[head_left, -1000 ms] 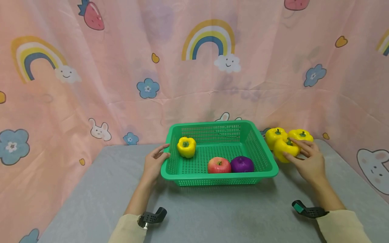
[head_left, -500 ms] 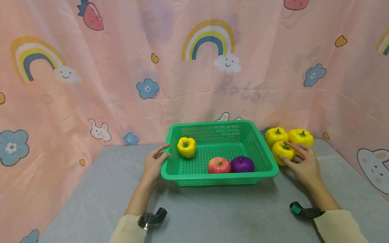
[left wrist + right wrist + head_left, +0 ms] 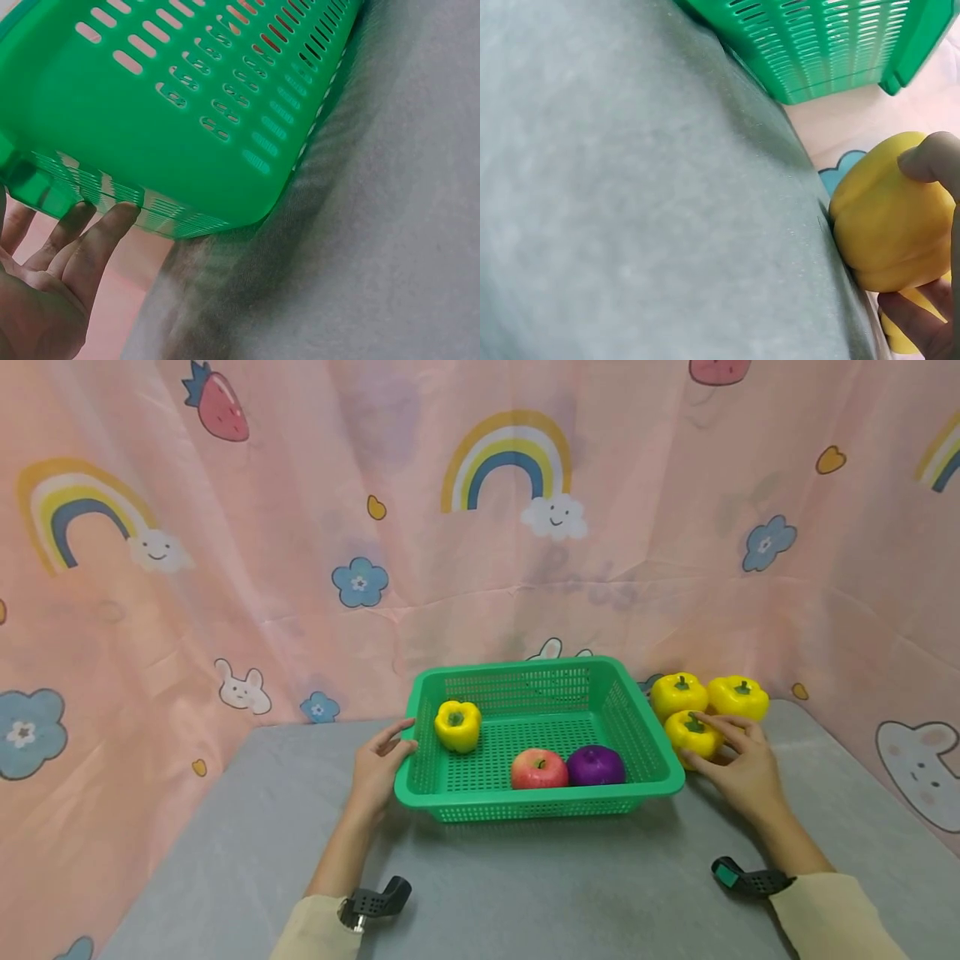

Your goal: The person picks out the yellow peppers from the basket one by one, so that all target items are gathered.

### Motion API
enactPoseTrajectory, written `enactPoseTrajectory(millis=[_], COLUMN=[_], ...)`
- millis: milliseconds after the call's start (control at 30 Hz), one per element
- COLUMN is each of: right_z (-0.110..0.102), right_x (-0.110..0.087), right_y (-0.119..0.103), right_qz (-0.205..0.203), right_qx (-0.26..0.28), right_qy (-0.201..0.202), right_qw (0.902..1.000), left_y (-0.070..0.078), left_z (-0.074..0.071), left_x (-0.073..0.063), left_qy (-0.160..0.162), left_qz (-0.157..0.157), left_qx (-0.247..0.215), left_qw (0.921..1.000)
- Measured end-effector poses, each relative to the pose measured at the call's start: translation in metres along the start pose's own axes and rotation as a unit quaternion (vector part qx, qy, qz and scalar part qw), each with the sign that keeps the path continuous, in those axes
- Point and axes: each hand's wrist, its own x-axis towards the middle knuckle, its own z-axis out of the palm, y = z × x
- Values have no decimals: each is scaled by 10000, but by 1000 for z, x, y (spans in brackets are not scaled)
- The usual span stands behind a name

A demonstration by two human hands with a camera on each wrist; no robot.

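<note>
A green perforated basket stands on the grey table. Inside it are a yellow bell pepper at the left, a red apple and a round purple vegetable, kind unclear. My left hand is at the basket's left end, its fingertips touching the side near the rim. My right hand holds another yellow bell pepper between thumb and fingers, just right of the basket. Two more yellow bell peppers sit behind it, one at the left and one at the right.
The grey table stretches in front of the basket and to both sides. A pink printed curtain hangs behind the table and along its sides. Each wrist wears a black strap mount.
My right hand has drawn the front yellow pepper slightly left and toward me, apart from the two behind. The left hand and basket stay put. The head view has shifted a little.
</note>
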Motion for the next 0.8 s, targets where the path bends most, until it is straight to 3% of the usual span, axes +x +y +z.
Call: enactPoseTrajectory(millis=[800], right_z=[-2], right_x=[2], right_y=[1], right_qz=[-238], right_qx=[-310], right_qy=[192], right_qw=[9991], left_y=[-1], left_z=[2], left_x=[2], left_qy=[73], left_qz=[-62], left_qx=[-38], left_qw=[9999])
